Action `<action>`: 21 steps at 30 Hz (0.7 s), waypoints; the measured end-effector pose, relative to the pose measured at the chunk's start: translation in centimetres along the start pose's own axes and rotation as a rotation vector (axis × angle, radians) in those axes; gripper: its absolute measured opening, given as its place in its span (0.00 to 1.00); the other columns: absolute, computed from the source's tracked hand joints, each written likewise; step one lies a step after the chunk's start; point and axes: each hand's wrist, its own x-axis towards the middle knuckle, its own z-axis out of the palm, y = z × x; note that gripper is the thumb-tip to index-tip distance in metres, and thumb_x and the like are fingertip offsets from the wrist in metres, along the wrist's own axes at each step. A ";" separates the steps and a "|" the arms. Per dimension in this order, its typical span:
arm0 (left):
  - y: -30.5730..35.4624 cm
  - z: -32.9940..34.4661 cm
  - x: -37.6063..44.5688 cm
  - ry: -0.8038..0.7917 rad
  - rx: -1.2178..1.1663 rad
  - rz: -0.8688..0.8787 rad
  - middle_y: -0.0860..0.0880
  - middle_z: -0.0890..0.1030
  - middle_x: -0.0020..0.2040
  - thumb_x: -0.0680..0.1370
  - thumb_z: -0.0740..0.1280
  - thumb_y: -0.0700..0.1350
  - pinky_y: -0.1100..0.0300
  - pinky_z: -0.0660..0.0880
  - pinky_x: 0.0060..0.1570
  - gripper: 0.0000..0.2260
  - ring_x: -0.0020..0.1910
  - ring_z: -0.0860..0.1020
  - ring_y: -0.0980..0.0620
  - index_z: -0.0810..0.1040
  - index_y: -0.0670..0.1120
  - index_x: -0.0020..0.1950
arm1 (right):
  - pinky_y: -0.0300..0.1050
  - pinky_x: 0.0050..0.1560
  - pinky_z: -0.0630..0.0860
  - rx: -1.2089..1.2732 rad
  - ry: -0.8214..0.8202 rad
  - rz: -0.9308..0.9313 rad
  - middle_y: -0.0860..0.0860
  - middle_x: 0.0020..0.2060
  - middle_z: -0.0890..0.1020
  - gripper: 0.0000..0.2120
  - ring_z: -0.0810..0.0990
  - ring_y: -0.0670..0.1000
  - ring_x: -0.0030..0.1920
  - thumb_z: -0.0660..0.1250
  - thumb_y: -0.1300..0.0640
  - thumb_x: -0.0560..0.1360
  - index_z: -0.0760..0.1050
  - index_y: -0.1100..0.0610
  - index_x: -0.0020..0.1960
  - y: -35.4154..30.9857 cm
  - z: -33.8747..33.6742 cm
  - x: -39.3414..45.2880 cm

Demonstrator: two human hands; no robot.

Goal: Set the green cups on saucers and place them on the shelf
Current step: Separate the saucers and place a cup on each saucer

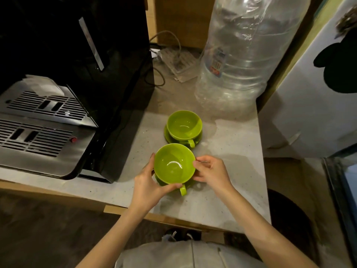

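Observation:
Two green cups stand on green saucers on a pale shelf top (222,200). The far cup (184,124) sits on its saucer (167,136), handle pointing toward me. The near cup (173,163) rests on a saucer (161,182) that is mostly hidden beneath it, its handle also toward me. My left hand (148,184) wraps the near cup's left and front side. My right hand (211,171) pinches its right rim and the saucer edge.
A black coffee machine (77,74) with a metal drip grate (38,128) fills the left. A large clear water bottle (241,55) stands behind the cups. Cables and a power strip (173,60) lie at the back. A white panel (309,103) stands at right.

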 end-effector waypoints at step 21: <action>-1.8 -2.1 2.1 -0.073 -0.039 -0.224 0.40 0.72 0.66 0.77 0.60 0.53 0.48 0.70 0.63 0.24 0.62 0.72 0.44 0.63 0.44 0.70 | 0.46 0.30 0.80 -0.210 0.057 0.172 0.56 0.41 0.81 0.09 0.83 0.56 0.35 0.60 0.53 0.76 0.74 0.57 0.52 -0.5 -2.5 1.1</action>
